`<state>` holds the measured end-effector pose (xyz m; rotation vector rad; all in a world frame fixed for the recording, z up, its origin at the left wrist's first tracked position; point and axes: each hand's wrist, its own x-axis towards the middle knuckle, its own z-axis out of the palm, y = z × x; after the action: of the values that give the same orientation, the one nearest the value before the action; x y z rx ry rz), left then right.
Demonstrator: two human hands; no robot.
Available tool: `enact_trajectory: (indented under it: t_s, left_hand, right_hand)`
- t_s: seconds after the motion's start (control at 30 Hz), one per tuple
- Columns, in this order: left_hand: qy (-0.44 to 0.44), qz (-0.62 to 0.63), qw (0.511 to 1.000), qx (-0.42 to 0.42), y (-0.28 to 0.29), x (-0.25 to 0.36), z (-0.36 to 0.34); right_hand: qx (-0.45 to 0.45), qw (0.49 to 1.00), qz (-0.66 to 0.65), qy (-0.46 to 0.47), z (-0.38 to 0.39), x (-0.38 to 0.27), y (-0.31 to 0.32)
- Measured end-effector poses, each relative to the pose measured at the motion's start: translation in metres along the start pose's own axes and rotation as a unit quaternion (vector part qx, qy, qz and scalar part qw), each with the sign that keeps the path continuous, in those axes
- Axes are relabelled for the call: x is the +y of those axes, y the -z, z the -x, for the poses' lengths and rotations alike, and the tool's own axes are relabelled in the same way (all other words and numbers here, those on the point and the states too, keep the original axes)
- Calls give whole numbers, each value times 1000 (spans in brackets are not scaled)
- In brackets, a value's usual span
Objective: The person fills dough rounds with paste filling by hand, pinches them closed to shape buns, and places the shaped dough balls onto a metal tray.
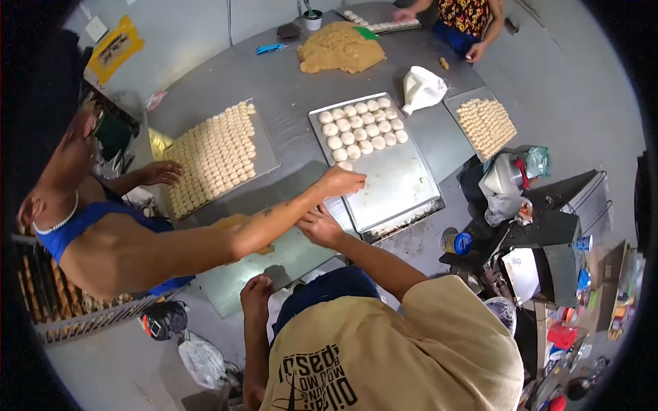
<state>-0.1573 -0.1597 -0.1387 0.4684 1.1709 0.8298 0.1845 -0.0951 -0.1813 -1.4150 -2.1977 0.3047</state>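
Observation:
My left hand (256, 293) is raised over the near table edge with its fingers curled in; nothing shows in it. My right hand (322, 227) is beside a co-worker's outstretched forearm (274, 218), its fingers bent together and partly hidden; I cannot make out anything in them. Across from it, the co-worker's hand (341, 181) hovers at the left side of a metal tray (394, 195). Rows of round pale dough balls (363, 127) fill the tray's far half; its near half is bare. A tan dough piece (264, 245) lies partly hidden under that forearm.
Small dough pieces cover a left tray (267, 154) and a right tray (480, 127). A dough mound (339, 48), a blue-handled tool (269, 48) and a white cloth bag (423, 89) lie farther back. Another person's hand (474, 53) is at the far right. A cluttered black stand (548, 236) stands right.

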Motion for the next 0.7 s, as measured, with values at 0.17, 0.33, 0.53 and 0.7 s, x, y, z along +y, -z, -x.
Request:
enact_trajectory:
  t_s: [0.17, 0.33, 0.53, 0.7]
  left_hand:
    - [14, -45, 999, 27, -21, 0, -3]
    - [-4, -79, 997, 18, -46, 16, -6]
    - [-37, -145, 989, -18, -83, 30, -8]
    - [-52, -194, 979, -30, -103, 33, -17]
  right_hand:
    - [63, 997, 25, -23, 34, 10, -11]
    - [140, 911, -355, -158, 18, 13, -15]
    - [125, 537, -729, -406, -16, -13, 37]
    - [45, 664, -576, -474, -25, -29, 58]
